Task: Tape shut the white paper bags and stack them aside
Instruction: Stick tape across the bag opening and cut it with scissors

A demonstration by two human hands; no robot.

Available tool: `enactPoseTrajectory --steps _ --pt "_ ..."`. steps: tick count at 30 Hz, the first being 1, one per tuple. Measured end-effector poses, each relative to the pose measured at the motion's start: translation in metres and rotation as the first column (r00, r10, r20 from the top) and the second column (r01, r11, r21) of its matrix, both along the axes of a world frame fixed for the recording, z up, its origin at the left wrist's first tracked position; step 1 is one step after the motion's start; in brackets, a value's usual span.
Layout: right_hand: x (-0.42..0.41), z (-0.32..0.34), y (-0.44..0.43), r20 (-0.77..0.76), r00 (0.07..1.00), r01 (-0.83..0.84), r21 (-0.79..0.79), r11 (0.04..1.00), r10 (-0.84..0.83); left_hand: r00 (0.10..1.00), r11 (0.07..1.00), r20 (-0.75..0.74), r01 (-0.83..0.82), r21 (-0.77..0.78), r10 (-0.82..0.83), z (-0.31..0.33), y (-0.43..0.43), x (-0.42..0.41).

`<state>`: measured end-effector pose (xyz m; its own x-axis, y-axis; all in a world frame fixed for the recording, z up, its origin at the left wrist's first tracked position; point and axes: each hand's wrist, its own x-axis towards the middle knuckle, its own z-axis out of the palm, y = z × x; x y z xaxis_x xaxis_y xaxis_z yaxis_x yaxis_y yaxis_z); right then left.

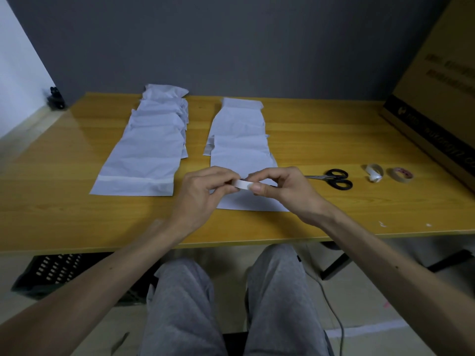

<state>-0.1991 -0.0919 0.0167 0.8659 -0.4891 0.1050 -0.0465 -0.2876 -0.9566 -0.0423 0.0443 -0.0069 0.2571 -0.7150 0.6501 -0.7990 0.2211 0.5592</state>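
At centre frame, over the near end of the right row of white paper bags, the left hand and right hand each pinch one end of a short strip of tape. We judge this the taping step for the nearest bag; the left row, front bag already banded, looks done. Next move: lay the strip square across the bag's near edge and press it flat.
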Motion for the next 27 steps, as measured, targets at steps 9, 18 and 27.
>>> enactPoseTrajectory --steps 9,18,27 --pt "0.001 0.004 -0.005 -0.003 0.998 -0.068 -0.02 0.997 0.068 0.901 0.973 -0.434 0.11 0.201 -0.012 0.002 -0.002 -0.004" --pt "0.0 0.005 -0.003 -0.035 0.995 -0.091 -0.042 0.995 0.09 0.848 0.95 -0.529 0.188 0.249 -0.029 0.006 0.002 -0.003" --pt "0.006 0.004 0.003 -0.024 0.999 -0.041 -0.075 0.996 0.04 0.794 0.934 -0.607 0.245 0.259 -0.04 0.007 0.004 -0.004"
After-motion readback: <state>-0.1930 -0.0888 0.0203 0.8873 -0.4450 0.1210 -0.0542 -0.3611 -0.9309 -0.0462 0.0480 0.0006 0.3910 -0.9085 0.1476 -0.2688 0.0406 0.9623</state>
